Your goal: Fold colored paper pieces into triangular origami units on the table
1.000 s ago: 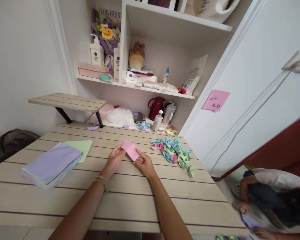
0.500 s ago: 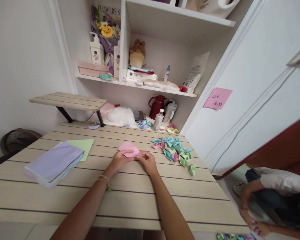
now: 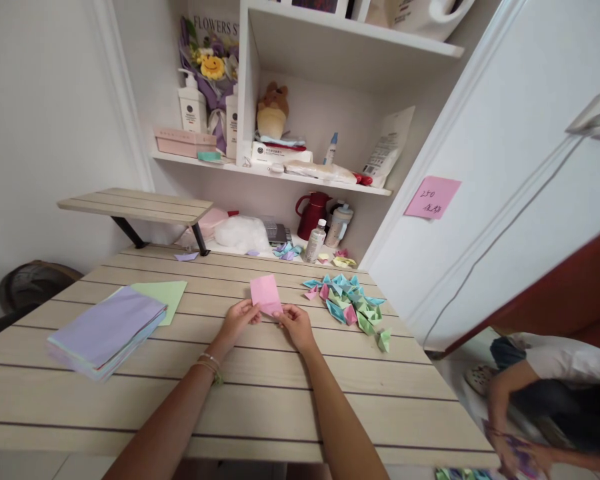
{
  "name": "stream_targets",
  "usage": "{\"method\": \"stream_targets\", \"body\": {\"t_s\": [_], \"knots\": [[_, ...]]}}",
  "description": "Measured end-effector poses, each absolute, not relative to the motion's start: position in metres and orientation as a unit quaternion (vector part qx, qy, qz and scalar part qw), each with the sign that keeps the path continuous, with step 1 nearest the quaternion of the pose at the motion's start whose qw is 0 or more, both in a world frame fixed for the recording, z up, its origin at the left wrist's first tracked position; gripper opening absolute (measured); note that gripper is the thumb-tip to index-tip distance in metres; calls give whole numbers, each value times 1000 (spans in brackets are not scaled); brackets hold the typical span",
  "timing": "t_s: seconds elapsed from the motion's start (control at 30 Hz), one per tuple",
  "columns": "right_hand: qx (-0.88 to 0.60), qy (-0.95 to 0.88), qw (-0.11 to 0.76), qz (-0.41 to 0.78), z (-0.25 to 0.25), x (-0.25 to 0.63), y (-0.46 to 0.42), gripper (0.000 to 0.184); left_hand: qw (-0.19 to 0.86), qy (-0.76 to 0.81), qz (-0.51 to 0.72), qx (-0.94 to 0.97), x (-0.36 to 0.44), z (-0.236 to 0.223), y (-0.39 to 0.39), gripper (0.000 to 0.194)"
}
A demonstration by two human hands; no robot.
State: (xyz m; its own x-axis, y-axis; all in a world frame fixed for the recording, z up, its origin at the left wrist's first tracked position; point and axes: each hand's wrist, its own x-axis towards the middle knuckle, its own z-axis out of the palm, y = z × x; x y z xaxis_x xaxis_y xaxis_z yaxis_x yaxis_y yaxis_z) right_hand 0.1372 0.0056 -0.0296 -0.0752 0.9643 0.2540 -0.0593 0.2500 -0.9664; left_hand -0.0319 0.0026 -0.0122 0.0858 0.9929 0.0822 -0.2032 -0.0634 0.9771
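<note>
A small pink sheet of paper (image 3: 265, 293), roughly square, is held just above the table between my two hands. My left hand (image 3: 241, 317) pinches its lower left corner with thumb and fingers. At the lower right corner, my right hand (image 3: 295, 323) grips it the same way. To the right lies a pile of folded paper boats (image 3: 347, 293) in blue, green and pink. A stack of coloured paper (image 3: 107, 327), purple on top, rests at the left, with a light green sheet (image 3: 173, 293) partly under it.
A raised wooden stand (image 3: 135, 203) occupies the table's back left. Behind the table, a clear bottle (image 3: 315, 241) and a red jug (image 3: 312, 215) stand under the shelves. A person (image 3: 545, 393) crouches at the lower right, hands on something purple.
The pink paper has turned from a diamond-like position to an upright square between my hands. The crouching person's hands have shifted slightly.
</note>
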Motion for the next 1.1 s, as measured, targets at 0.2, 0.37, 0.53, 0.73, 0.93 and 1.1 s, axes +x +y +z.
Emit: {"method": "stream_targets", "body": {"t_s": [0.2,0.37,0.53,0.73,0.93,1.1], "knots": [[-416,-565,533,472,-31,136,5,29,572,416,543,453,-35,-10,1,32],[-429,-579,566,401,-29,137,3,40,587,365,590,418,-35,-8,1,41],[-408,-638,535,374,-22,143,-2,60,557,367,603,438,-32,-12,3,55],[-395,-646,556,343,-22,144,1,15,554,388,567,470,-30,-11,-2,51],[-396,-538,607,431,-31,143,7,22,509,417,563,500,-30,-13,-1,23],[-371,-500,602,500,-34,140,7,46,520,396,570,498,-29,-14,1,31]]}}
